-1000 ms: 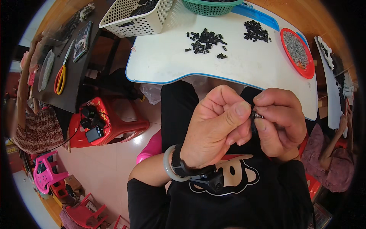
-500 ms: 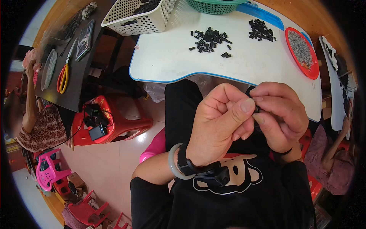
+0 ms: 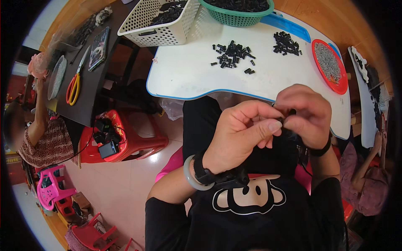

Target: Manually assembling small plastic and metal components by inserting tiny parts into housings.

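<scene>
My left hand (image 3: 238, 136) is closed, its thumb and forefinger pinching a small black plastic part (image 3: 280, 120) over my lap. Close against it, my right hand (image 3: 305, 115) is curled, its fingers blurred by motion. They close round a dark bit at the same spot; the fingers mostly hide it, and I cannot tell whether it is one piece or two. Beyond my hands, a loose pile of short black plastic parts (image 3: 234, 52) lies on the white table (image 3: 188, 77). A second black pile (image 3: 287, 44) sits farther right.
A red plate (image 3: 344, 85) of small silvery metal pieces stands at the table's right. At the back are a white basket (image 3: 167, 39) and a green basket (image 3: 234, 20), both holding black parts. Scissors (image 3: 73, 88) lie on a dark table, left. A red stool (image 3: 142, 144) stands below; people sit at both sides.
The view has tilted so the table shows lower and more of both baskets appears. My right fingers have shifted and blurred; both hands stay together at the small part.
</scene>
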`<state>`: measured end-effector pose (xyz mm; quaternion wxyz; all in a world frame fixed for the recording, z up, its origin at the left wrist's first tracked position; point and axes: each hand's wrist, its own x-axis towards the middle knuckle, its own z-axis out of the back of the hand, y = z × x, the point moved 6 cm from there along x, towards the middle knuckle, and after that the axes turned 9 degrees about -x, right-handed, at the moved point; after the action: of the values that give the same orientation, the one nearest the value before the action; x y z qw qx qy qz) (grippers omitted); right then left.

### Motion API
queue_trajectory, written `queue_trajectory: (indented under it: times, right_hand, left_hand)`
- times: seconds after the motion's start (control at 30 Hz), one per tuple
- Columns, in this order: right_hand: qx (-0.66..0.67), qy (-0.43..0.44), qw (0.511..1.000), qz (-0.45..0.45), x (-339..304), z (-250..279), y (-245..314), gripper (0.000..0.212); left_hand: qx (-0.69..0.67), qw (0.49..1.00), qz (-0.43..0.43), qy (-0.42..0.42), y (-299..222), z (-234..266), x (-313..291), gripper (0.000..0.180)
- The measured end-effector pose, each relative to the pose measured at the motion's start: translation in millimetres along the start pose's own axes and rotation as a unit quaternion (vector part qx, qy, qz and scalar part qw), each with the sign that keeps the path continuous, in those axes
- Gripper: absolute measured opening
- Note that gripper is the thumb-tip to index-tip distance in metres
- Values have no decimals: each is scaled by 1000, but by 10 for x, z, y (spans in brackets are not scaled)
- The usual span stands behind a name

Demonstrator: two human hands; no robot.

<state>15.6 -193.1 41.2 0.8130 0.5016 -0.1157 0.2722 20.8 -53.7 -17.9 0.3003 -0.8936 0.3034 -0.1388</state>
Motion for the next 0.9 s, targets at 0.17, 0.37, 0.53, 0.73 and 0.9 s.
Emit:
queue_trajectory:
  times: [0.17, 0.37, 0.53, 0.73, 0.9]
  right_hand:
    - [-14, -20, 970, -241, 328, 207, -736, 16]
    - [-283, 73, 946, -139, 653, -24, -1483, 13]
    - [-392, 109, 902, -147, 670, -181, -1714, 8]
    - [-309, 89, 933, -160, 650, -140, -1807, 12]
    - [87, 4, 948, -306, 532, 23, -1356, 16]
  left_hand:
    - [-43, 999, -19, -15, -49, -7, 30, 14]
    - [-31, 999, -27, -25, -200, -57, -39, 15]
    - [18, 998, -52, -27, -379, -136, -108, 17]
    - [29, 997, -60, -45, -360, -90, -88, 18]
    - [30, 996, -53, -64, -357, -90, -81, 17]
